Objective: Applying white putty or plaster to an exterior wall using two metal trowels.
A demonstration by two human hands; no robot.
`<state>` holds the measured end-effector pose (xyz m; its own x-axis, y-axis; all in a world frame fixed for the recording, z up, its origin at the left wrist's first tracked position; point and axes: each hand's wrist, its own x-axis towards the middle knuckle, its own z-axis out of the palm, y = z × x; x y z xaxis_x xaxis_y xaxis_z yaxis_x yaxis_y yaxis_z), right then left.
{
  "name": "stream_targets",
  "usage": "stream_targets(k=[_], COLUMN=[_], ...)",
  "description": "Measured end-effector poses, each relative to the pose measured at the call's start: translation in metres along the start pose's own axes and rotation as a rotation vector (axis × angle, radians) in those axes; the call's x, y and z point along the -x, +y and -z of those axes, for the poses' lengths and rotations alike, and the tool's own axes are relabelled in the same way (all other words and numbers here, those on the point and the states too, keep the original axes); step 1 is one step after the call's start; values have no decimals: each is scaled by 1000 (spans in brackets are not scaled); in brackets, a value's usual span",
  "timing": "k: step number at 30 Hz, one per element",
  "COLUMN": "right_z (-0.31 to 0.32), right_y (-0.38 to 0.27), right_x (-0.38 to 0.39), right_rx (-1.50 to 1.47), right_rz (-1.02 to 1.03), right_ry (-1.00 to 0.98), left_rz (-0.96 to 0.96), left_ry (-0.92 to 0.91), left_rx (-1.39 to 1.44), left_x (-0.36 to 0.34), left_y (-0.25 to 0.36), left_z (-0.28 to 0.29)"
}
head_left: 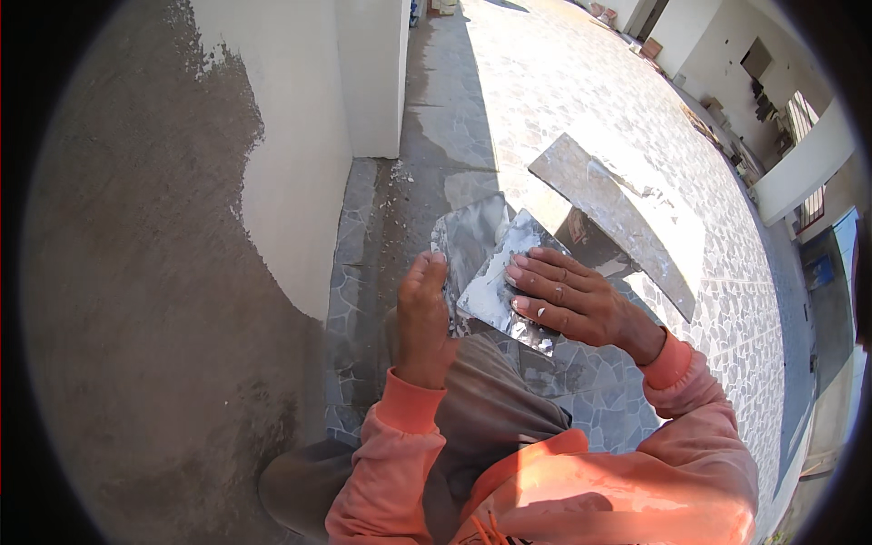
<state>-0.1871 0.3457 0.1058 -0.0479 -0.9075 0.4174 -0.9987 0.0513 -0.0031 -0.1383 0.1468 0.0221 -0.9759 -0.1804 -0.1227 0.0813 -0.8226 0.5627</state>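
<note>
I see the left hand (421,313) clasping a metal plate (472,234), the right hand (586,304), fingers (549,289) outstretched, holding a white-smeared blade (490,292).

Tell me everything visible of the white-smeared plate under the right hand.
The white-smeared plate looks like thin metal, roughly four-sided, its face coated in white paste, darker near the lowest corner. Tilted near picture centre, it overlaps the grey plate in the left hand; whether they touch is unclear. The right hand lies across it, fingers on its face.
</note>
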Motion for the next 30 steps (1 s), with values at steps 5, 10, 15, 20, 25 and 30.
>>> stream_targets(k=[5, 10, 15, 20, 25, 30], right_z=[1, 0, 4, 9, 23, 13], right_y=[9, 28, 66, 127, 205, 218], right_x=[13, 36, 88, 144, 205, 216], right_rx=[56, 101, 282, 298, 455, 510], right_rz=[-47, -113, -338, -854, -1119, -1257], right_ry=[-15, -42, -208, 5, -78, -321], left_rz=[-37, -70, -88, -208, -228, -237], left_ry=[20, 27, 42, 43, 110, 151], left_rx=[-84, -215, -206, -297, -317, -382], left_x=[4, -1, 3, 10, 10, 5], left_y=[-2, -16, -2, 24, 28, 28], left_z=[-6, 6, -6, -18, -13, -1])
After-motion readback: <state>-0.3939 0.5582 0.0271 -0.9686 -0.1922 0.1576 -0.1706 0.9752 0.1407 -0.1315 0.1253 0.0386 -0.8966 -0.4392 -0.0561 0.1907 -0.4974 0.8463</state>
